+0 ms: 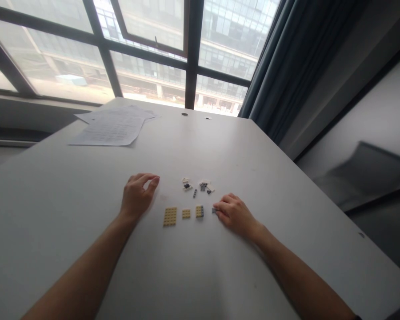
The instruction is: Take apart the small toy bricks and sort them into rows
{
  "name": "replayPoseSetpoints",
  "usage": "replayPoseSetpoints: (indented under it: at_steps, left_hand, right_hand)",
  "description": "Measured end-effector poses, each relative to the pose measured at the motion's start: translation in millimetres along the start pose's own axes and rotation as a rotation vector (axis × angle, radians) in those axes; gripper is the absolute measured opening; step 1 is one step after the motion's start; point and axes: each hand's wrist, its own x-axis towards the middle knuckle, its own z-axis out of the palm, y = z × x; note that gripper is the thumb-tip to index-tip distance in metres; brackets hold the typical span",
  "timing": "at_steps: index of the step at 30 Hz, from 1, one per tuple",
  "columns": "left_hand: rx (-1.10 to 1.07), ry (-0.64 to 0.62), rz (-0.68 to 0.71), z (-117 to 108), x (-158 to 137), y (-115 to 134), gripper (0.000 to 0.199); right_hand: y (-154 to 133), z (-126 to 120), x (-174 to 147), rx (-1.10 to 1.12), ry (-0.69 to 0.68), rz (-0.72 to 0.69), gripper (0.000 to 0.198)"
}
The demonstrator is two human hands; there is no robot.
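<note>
Head view: yellow-gray brick stack [199, 211] sits on the bench [173, 271] between both hands, long axis running away from the person, right hand [235, 214] nearer. Right fingertips pinch a small gray piece [214, 210]; left hand [137, 192] curled, thumb near index, can't tell if holding anything.

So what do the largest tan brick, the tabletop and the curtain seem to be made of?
Largest tan brick: likely hard moulded plastic, studded in neat rows.
Tabletop: perhaps laminate, smooth and white with a soft sheen.
Curtain: probably cloth, matte, hanging in long folds.
</note>
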Motion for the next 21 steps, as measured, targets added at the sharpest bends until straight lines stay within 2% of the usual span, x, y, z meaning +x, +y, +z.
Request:
replayPoseSetpoints:
  at_steps: [7, 11, 13, 16, 18, 21]
  left_hand:
    - [0.024, 0.021, 0.042, -1, 0, 4, 0.031]
    - [0.083, -0.021, 0.201, -5, -5, 37, 0.024]
    - [0.060, -0.146, 0.375, -7, -12, 63, 0.022]
    - [0.038, -0.369, 0.592, -8, -25, 102, 0.025]
    - [0.048, -0.495, 0.662, -7, -32, 120, 0.029]
    - [0.073, -0.585, 0.691, -4, -40, 130, 0.037]
  right_hand:
    - [-25, 11, 4, -0.084, 0.042, 0.230, 0.019]
    - [-21, 8, 6, 0.018, 0.055, 0.270, 0.029]
    - [-10, -1, 5, 0.111, 0.043, 0.263, 0.032]
    - [8, -17, 2, 0.246, -0.035, 0.168, 0.030]
    - [17, -23, 0, 0.309, -0.106, 0.111, 0.030]
    - [21, -22, -3, 0.344, -0.165, 0.081, 0.029]
